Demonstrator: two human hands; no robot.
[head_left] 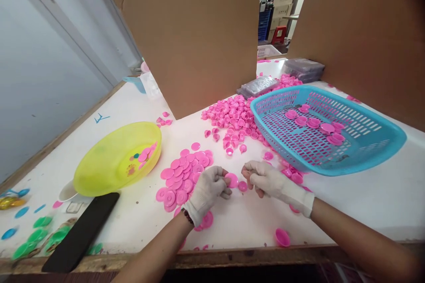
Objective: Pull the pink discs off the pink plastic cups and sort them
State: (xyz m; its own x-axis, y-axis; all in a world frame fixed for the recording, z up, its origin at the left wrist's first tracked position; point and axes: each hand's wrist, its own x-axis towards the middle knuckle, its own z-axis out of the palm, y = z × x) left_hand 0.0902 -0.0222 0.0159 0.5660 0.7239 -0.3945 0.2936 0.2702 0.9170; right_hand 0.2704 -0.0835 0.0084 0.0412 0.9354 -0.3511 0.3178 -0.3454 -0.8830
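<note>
My left hand (210, 191), in a white fingertip-less glove, pinches a pink toy saucer (233, 180) by its edge. My right hand (271, 182), gloved alike, is just to the right with its fingers curled together; whatever may be in them is hidden. Between the hands, a small round pink piece (242, 186) appears to lie on the table. A spread of flat pink saucers (181, 177) lies beside and under my left hand. Beyond my hands is a heap of small pink toy cups (234, 117).
A blue basket (358, 166) at the right holds several pink cup-and-saucer pieces. At the left stand a yellow bowl (102, 159) with some pink discs and a black phone-like slab (83, 232). Cardboard sheets (199, 31) rise behind. A pink cup (282, 237) lies near the front edge.
</note>
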